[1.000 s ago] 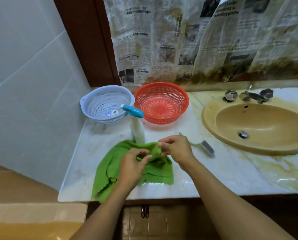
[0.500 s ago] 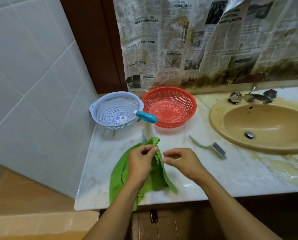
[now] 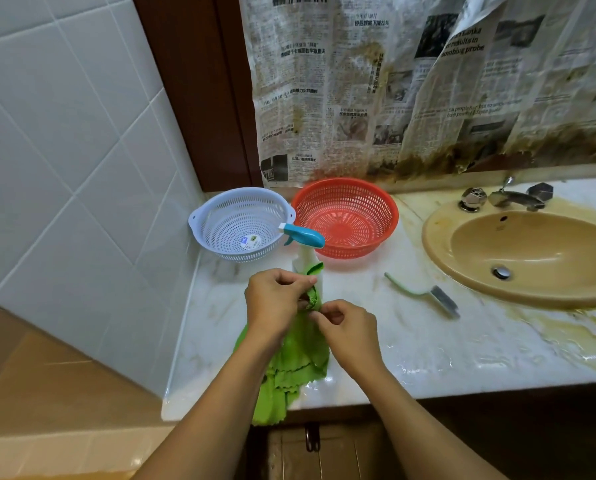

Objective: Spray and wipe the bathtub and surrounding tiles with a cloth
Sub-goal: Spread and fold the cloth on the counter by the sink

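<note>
Both hands pinch the green cloth [image 3: 295, 362]: the left hand [image 3: 275, 299] at its raised top, the right hand [image 3: 349, 333] just below. The cloth trails over the near edge of the marble surface [image 3: 411, 341]. The spray bottle [image 3: 305, 245] stands just beyond the hands, near a white basket [image 3: 220, 220] and a red basket [image 3: 372, 209].

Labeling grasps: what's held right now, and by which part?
Green cloth: left hand grips its bunched upper end; right hand pinches the fabric just below.

Two baskets — blue basket [image 3: 235, 233], red basket [image 3: 345, 216] — one spray bottle [image 3: 303, 235], one cloth [image 3: 296, 355], one brush [image 3: 443, 299]
</note>
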The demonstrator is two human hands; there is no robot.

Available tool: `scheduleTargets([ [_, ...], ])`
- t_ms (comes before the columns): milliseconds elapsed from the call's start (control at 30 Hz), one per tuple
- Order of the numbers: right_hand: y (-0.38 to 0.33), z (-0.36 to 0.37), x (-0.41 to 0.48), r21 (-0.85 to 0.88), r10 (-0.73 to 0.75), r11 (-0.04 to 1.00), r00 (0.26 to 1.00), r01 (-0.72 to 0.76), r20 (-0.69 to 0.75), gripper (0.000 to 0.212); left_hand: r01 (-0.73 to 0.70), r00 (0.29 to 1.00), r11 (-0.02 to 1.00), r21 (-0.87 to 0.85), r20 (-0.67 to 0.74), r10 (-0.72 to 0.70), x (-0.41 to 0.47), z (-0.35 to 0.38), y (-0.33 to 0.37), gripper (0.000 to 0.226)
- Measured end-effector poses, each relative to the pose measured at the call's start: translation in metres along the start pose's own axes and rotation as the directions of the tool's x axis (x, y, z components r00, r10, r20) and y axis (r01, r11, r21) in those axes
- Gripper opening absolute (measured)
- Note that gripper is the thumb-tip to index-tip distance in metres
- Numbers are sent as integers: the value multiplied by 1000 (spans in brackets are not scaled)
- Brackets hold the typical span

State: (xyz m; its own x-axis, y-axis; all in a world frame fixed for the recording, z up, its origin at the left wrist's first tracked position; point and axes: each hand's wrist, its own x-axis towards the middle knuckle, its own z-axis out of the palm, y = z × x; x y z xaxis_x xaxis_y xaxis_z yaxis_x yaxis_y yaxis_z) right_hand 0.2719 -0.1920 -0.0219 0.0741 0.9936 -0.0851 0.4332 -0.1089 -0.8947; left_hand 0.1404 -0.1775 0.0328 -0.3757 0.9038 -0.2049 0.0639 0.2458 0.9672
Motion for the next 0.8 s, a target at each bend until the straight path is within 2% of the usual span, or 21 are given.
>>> scheduleTargets([
  [67, -3, 1, 2, -16, -22, 1000, 999, 21, -23, 3, -3, 1000, 1000, 1, 8, 3, 0, -2, 3, 13],
  [233, -9, -16, 6, -69, -101, 992, 991, 107, 83, 12, -11, 1000, 997, -73, -5, 11, 7, -18, 3, 10],
  [300, -7, -30, 12, -108, -86, 989, 990, 99, 116, 15, -17, 999, 996, -88, -31, 15, 13, -30, 6, 9],
  [333, -6, -38, 16, -87, -56, 994, 992, 66, 116, 17, -15, 999, 995, -99, -30, 12, 17, -37, 8, 10],
  [400, -9, -55, 23, 86, 31, 996, 994, -40, 109, 17, -20, 1000, 997, -77, 21, 22, 20, -52, 15, 12],
  [467, -20, -72, 29, 231, 98, 964, 984, -130, 147, 15, -87, 990, 994, 58, 116, 80, 19, -63, 23, 12],
  [567, -42, -92, 41, 323, 118, 925, 959, -200, 257, 23, -299, 939, 894, 333, 271, 213, 19, -72, 34, 10],
  [667, -64, -105, 55, 352, 33, 926, 960, -135, 280, 20, -449, 871, 813, 372, 386, 304, 23, -78, 55, 6],
  [733, -79, -118, 57, 242, -42, 969, 945, -40, 326, 21, -539, 820, 717, 441, 467, 329, 23, -84, 72, 5],
  [800, -96, -135, 54, -25, -132, 988, 918, 152, 374, 31, -629, 764, 544, 555, 572, 299, 21, -93, 91, 23],
])
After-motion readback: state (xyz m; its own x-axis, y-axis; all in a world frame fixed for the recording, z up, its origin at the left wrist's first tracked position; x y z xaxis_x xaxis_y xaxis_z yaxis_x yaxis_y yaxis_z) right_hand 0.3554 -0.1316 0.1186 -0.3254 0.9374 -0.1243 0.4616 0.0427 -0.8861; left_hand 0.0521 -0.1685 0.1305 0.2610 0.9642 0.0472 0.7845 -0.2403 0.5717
